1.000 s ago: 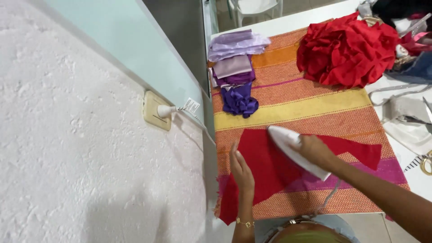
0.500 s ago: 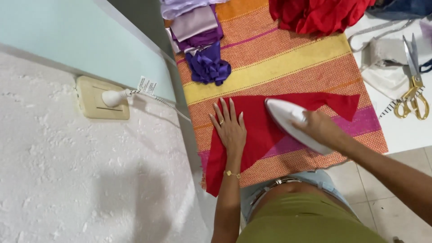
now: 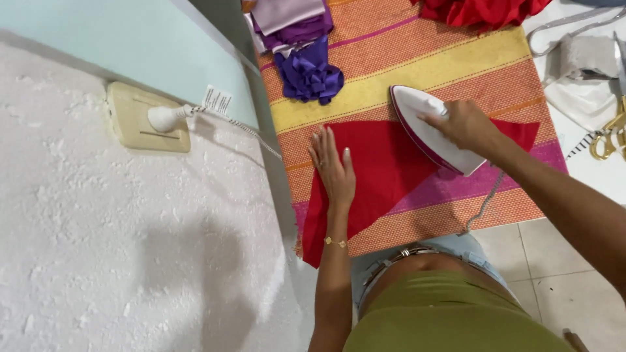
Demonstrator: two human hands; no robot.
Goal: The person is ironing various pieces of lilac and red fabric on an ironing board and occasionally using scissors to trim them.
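The flat piece of thin red cloth [image 3: 385, 176] lies spread on the striped orange, yellow and pink woven mat [image 3: 417, 78] that covers the table. It looks soft, light and floppy — it would slide or wrinkle easily, so it is best held by pressing down flat on it, not by pinching. The left hand [image 3: 334, 171] does just that: its grip is wide apart, fingers straight, palm pressed on the cloth near its 9 o'clock edge. The white iron with a dark pink rim [image 3: 432, 130] sits on the cloth toward 2 o'clock. It looks hard, smooth, rather heavy and probably hot underneath — the handle on top is the safe place to hold. The right hand [image 3: 464, 124] has its grip closed around that handle. At 12 o'clock from the left hand lies a purple ribbon bow [image 3: 310, 75].
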